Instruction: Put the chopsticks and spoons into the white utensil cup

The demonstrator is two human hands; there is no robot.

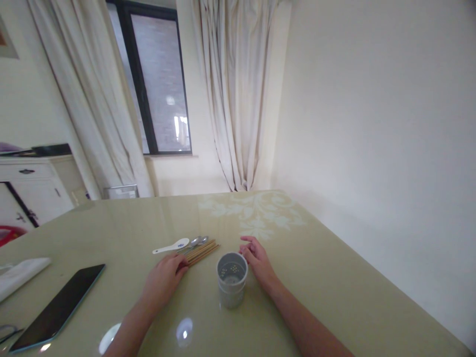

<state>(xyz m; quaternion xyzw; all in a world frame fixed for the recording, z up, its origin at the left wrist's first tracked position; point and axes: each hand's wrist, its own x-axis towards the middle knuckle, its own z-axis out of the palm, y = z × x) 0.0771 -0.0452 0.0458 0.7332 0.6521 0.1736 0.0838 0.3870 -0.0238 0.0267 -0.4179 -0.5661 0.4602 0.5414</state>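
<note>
A bundle of wooden chopsticks (203, 252) lies slantwise on the table. My left hand (165, 276) is closed around its near end, fingertips partly hidden. Just beyond the chopsticks are metal spoons (196, 241), and beside them a white ceramic spoon (173, 246) with a blue mark. A grey cylindrical utensil holder (232, 285) stands upright between my hands, with small holes visible in its bottom. On its right side is my right hand (259, 263), index finger stretched out and the others loosely bent, holding nothing. Whether its fingers touch the rim I cannot tell.
The glossy table (334, 297) has a pale floral pattern at its far end. A dark tablet (59, 307) lies at the left, near a white object (22, 275) and part of a pair of scissors (9, 333). A wall (390, 148) borders the right side.
</note>
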